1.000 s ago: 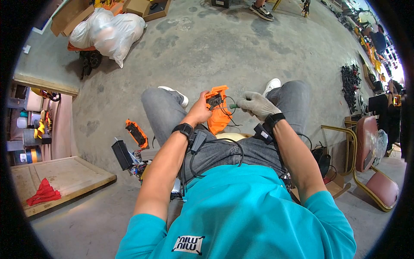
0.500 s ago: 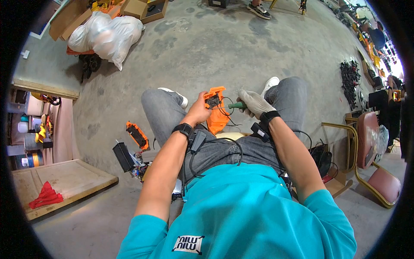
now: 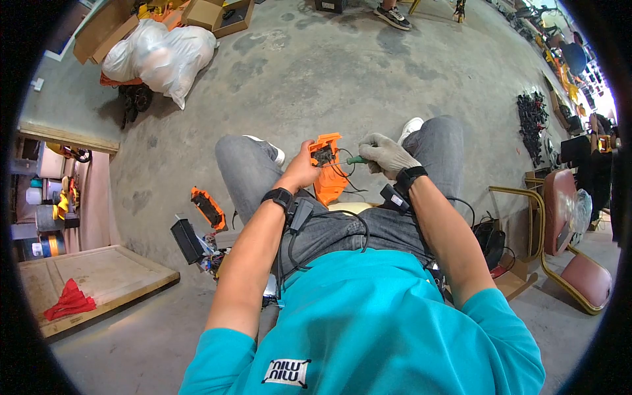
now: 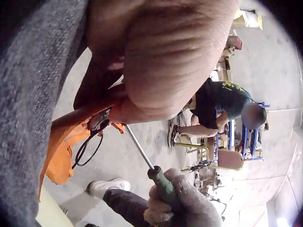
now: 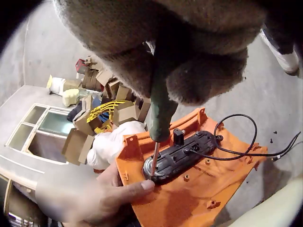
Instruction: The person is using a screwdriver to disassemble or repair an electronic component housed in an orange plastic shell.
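Note:
My bare left hand (image 3: 301,169) grips an orange plastic shell (image 5: 203,191) by its edge, between my knees. In the right wrist view its thumb lies along the inner face. Set in that face is a black oval part (image 5: 182,158) with a thin black cable (image 5: 256,130) looping away. My gloved right hand (image 3: 388,156) holds a green-handled screwdriver (image 5: 162,116), fingers curled round the handle. The screwdriver's tip meets the near end of the black part, right beside my left thumb. In the left wrist view, the metal shaft (image 4: 138,145) runs up behind the left hand.
Another orange-framed black piece (image 3: 209,208) and a black box (image 3: 187,241) lie on the floor left of my leg. A wooden board (image 3: 105,276) carries a red cloth (image 3: 70,300). White bags (image 3: 161,59) lie far left; a chair (image 3: 559,217) stands right.
My right hand has turned on the screwdriver handle and shifted slightly left. The left hand still grips the orange shell, which has barely moved.

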`<state>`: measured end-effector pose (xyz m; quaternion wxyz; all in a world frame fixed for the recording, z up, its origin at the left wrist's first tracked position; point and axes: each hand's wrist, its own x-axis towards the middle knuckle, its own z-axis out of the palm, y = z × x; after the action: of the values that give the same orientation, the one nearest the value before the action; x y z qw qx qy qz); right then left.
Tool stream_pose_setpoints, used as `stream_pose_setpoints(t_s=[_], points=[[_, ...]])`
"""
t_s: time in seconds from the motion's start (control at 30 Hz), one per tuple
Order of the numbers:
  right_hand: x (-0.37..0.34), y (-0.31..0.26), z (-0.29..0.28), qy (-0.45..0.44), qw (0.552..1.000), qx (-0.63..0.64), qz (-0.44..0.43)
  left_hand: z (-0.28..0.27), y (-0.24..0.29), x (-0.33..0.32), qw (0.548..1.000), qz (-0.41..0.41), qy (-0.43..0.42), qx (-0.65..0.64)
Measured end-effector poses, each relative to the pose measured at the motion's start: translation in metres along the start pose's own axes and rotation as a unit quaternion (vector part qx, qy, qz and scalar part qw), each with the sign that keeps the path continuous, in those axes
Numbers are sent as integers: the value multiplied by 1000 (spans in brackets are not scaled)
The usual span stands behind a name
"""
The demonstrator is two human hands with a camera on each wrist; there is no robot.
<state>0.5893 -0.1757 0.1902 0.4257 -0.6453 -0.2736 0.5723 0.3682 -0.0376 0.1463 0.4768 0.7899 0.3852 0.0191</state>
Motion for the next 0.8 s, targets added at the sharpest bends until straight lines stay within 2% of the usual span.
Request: stream_pose_setpoints(t_s=[0.17,0.23,0.37,0.43,0.53,0.63,0.8], points=[[4,2,1,-9,1000,27,-2,-1,-3,0,1000,16,0,6],[5,1,6,20,999,-33,0,-1,3,-2,1000,8,5,2],[-1,-6,5,-6,997,-46,60,-1,6,-1,1000,-6,8,9],[-2,-8,2,-32,990,-122,70,-2,8,-2,1000,-14,8,3],[-7,-14,7,8,984,-161,74,-4,12,-3,1000,-20,8,6],[-3,-16,4,-7,975,-200,92,-4,18,-3,999,-33,3,11],[-2,-13,1,23,985,-168,44,-2,29,-4,999,-46,1,11]])
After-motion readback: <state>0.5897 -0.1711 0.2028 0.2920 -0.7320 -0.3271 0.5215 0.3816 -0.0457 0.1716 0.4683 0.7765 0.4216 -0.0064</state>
